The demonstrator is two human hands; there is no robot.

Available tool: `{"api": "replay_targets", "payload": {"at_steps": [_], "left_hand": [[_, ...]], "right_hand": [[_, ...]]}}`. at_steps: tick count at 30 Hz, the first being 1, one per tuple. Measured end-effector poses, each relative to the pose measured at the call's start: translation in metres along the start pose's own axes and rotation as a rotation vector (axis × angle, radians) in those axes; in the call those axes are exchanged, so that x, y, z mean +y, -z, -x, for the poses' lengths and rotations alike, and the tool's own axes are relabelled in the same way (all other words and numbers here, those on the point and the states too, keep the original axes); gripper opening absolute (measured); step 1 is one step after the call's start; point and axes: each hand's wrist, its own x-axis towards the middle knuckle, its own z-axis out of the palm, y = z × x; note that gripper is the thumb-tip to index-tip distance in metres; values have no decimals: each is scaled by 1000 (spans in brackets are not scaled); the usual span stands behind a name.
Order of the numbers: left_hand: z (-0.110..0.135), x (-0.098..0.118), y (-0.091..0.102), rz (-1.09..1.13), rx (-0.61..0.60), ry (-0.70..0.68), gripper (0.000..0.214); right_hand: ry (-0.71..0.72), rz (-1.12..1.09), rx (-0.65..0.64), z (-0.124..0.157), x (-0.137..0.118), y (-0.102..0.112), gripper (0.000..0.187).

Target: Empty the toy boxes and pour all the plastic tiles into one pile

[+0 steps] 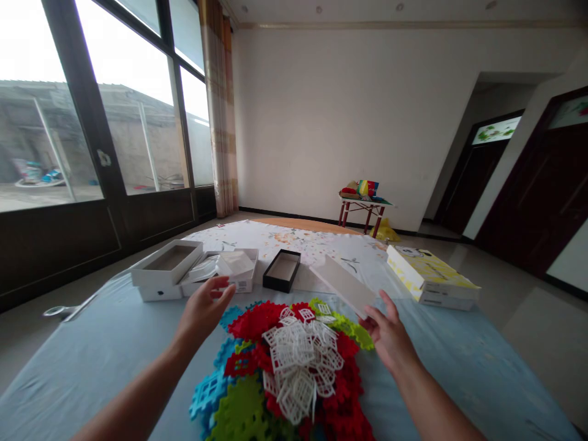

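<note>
Right hand (pixel 390 334) fingers pinch a white lid (pixel 343 284); left hand (pixel 202 309) hovers spread (holding nothing) above plastic tiles (pixel 294 361).

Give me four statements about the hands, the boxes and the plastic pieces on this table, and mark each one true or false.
1. The right hand holds a flat white lid. True.
2. The left hand grips the black box. False: it is open and empty, near the white boxes.
3. White lattice pieces lie on top of the red tiles. True.
4. The yellow box sits by the left hand. False: it lies beyond the right hand.
</note>
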Motion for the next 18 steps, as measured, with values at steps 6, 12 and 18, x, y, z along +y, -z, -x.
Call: {"api": "replay_targets", "payload": {"at_steps": [6,12,18], "left_hand": [[41,-62,9,14,123,119,43],[43,-63,1,-25,99,71,34],[41,-62,2,-31,72,73,37]], "right_hand": [[89,160,-32,-39,22,-101,43],[229,552,-195,-61,53,-165,41],[411,779,-296,-67,48,-131,26]]}}
